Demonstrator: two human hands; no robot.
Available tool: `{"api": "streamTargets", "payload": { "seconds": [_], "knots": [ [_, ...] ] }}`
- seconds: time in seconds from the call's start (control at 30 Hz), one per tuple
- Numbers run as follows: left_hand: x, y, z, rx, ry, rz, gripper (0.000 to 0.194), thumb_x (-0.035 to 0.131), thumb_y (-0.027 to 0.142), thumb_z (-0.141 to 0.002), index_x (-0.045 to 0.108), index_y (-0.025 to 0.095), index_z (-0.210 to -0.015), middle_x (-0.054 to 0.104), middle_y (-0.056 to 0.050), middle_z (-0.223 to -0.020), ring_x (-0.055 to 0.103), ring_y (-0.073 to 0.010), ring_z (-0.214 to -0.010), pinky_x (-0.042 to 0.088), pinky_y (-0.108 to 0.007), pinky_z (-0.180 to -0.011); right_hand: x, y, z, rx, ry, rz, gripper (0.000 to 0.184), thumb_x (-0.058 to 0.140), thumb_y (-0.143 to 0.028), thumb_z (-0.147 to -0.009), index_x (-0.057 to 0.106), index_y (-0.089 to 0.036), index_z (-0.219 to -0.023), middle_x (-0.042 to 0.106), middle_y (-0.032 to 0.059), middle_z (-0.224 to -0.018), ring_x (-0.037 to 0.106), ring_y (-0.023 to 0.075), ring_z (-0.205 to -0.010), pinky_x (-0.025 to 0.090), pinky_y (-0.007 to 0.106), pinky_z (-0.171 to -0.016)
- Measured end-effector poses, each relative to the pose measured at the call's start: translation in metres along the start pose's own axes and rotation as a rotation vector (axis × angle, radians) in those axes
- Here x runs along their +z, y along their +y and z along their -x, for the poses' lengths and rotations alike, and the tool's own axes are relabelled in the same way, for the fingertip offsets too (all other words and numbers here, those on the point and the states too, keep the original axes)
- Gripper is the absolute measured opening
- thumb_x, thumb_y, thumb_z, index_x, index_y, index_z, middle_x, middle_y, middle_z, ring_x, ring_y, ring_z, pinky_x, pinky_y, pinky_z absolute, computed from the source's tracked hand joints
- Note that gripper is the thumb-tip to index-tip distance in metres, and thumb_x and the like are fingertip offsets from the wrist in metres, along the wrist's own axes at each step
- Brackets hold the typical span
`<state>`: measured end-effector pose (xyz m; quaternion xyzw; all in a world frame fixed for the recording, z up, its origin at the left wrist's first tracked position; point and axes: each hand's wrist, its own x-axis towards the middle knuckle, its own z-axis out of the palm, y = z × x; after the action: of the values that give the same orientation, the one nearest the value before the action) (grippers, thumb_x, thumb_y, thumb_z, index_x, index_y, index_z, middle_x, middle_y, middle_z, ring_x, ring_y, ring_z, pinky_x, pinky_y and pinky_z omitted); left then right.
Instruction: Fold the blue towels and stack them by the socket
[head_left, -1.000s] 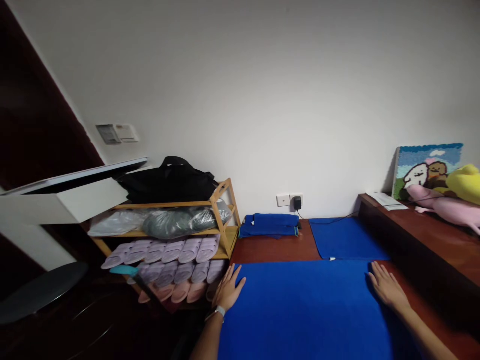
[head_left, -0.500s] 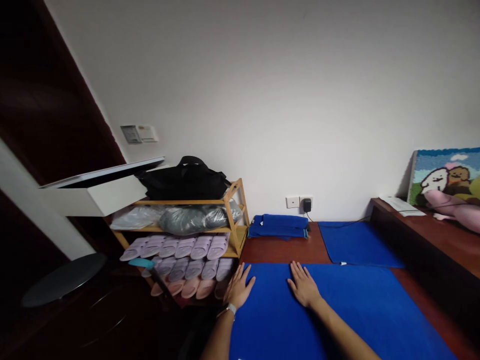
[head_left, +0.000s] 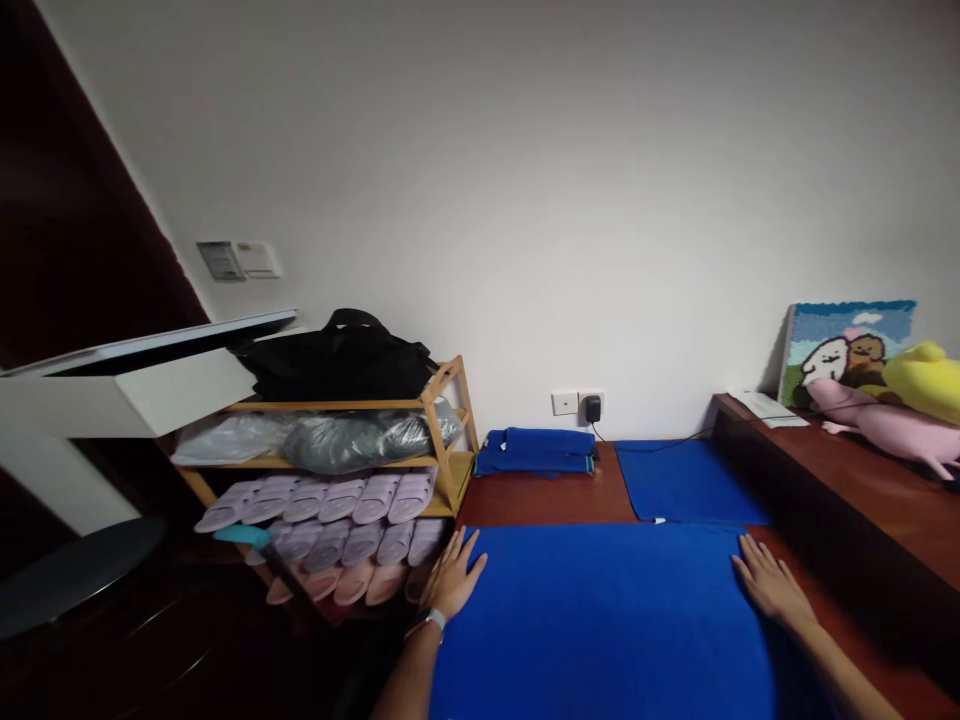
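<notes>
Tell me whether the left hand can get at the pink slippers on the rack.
Probably yes. The left hand rests at the edge of the blue cloth, right beside the pink slippers, and nothing visible stands between them.

Home: slippers (head_left: 315, 500) on wooden rack (head_left: 442, 460)

Bamboo shoe rack (head_left: 451, 435): lilac slippers (head_left: 315, 500) in a row, pink slippers (head_left: 365, 585) below, plastic-wrapped bundles (head_left: 337, 445) on top shelf, black bag (head_left: 337, 360) above. Against wall: folded blue towel (head_left: 534, 451), flat blue mat (head_left: 686, 482), black charger (head_left: 593, 408) in wall socket (head_left: 565, 402). Wooden ledge (head_left: 847, 490): tufted cartoon picture (head_left: 847, 345) leaning on wall, pink plush (head_left: 885, 422), yellow plush (head_left: 926, 382).
</notes>
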<state>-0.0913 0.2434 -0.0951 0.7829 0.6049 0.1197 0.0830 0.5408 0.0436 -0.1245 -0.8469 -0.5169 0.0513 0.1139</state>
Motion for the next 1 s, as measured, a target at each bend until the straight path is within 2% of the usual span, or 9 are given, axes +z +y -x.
{"api": "streamTargets", "payload": {
  "seconds": [0.13,0.3,0.4,0.57,0.67,0.73,0.8,0.87,1.0],
  "knots": [
    [-0.008,0.001,-0.003,-0.021,-0.039,0.024,0.067,0.039,0.059,-0.102,0.042,0.026,-0.161,0.029,-0.007,-0.174,0.025,-0.0263,-0.16,0.032,-0.045,-0.126,-0.012,0.01,0.006,-0.02,0.066,-0.087,0.079,0.026,-0.058,-0.089,0.058,-0.021,-0.151,0.051,0.0151,-0.16,0.035,0.039,-0.153,0.034,0.059,-0.123],
    [-0.023,0.004,0.005,-0.023,-0.003,0.03,0.063,0.035,0.051,-0.106,0.042,0.023,-0.161,0.035,-0.009,-0.171,0.028,-0.0259,-0.159,0.025,-0.046,-0.129,-0.005,-0.041,0.042,-0.162,0.14,-0.159,0.081,0.018,-0.059,-0.096,0.047,-0.016,-0.158,0.042,0.0123,-0.166,0.027,0.0344,-0.157,0.025,0.054,-0.129],
    [-0.023,0.01,0.03,0.056,0.09,0.009,0.058,0.031,0.046,-0.108,0.044,0.024,-0.16,0.035,-0.007,-0.172,0.03,-0.0233,-0.159,0.025,-0.044,-0.13,0.004,-0.106,0.076,-0.256,0.123,-0.194,0.077,0.02,-0.06,-0.101,0.04,-0.018,-0.162,0.036,0.0071,-0.169,0.023,0.0293,-0.159,0.021,0.05,-0.132],
    [-0.009,0.02,0.095,0.302,0.1,-0.052,0.057,0.037,0.053,-0.108,0.039,0.033,-0.162,0.035,-0.002,-0.172,0.032,-0.0255,-0.158,0.03,-0.048,-0.129,0.014,-0.255,0.138,-0.44,0.003,-0.226,0.074,0.021,-0.058,-0.106,0.032,-0.015,-0.164,0.028,0.0074,-0.171,0.022,0.0261,-0.16,0.02,0.049,-0.132],
    [-0.005,0.016,0.122,0.32,0.071,-0.097,0.059,0.039,0.056,-0.108,0.037,0.034,-0.162,0.034,-0.004,-0.172,0.033,-0.0278,-0.157,0.032,-0.051,-0.128,0.021,-0.333,0.166,-0.523,-0.068,-0.241,0.074,0.021,-0.059,-0.106,0.029,-0.015,-0.165,0.025,0.0069,-0.171,0.021,0.0254,-0.16,0.019,0.047,-0.132],
    [-0.005,0.01,0.129,0.284,0.045,-0.106,0.06,0.037,0.057,-0.108,0.038,0.033,-0.162,0.034,-0.005,-0.171,0.034,-0.0283,-0.157,0.032,-0.052,-0.128,0.029,-0.366,0.177,-0.551,-0.118,-0.247,0.073,0.023,-0.059,-0.106,0.027,-0.016,-0.165,0.023,0.0068,-0.171,0.019,0.0256,-0.16,0.018,0.047,-0.132],
    [-0.004,0.005,0.131,0.26,0.031,-0.106,0.06,0.036,0.057,-0.108,0.037,0.033,-0.163,0.034,-0.005,-0.171,0.033,-0.0285,-0.157,0.033,-0.052,-0.127,0.036,-0.382,0.183,-0.565,-0.162,-0.251,0.074,0.021,-0.059,-0.106,0.026,-0.014,-0.165,0.02,0.0072,-0.172,0.017,0.0257,-0.161,0.016,0.048,-0.132],
    [-0.003,0.001,0.13,0.262,0.032,-0.106,0.06,0.036,0.057,-0.108,0.036,0.033,-0.163,0.033,-0.005,-0.171,0.033,-0.0283,-0.157,0.033,-0.052,-0.127,0.042,-0.382,0.185,-0.554,-0.182,-0.243,0.075,0.02,-0.059,-0.105,0.025,-0.013,-0.165,0.018,0.0081,-0.172,0.016,0.0261,-0.161,0.014,0.049,-0.133],
    [-0.001,-0.001,0.126,0.282,0.042,-0.099,0.06,0.036,0.057,-0.108,0.034,0.035,-0.163,0.032,-0.004,-0.172,0.033,-0.0272,-0.157,0.033,-0.051,-0.127,0.041,-0.34,0.178,-0.459,-0.16,-0.176,0.079,0.022,-0.062,-0.103,0.027,-0.012,-0.164,0.019,0.0089,-0.172,0.017,0.027,-0.161,0.014,0.05,-0.132]
  ]
}}
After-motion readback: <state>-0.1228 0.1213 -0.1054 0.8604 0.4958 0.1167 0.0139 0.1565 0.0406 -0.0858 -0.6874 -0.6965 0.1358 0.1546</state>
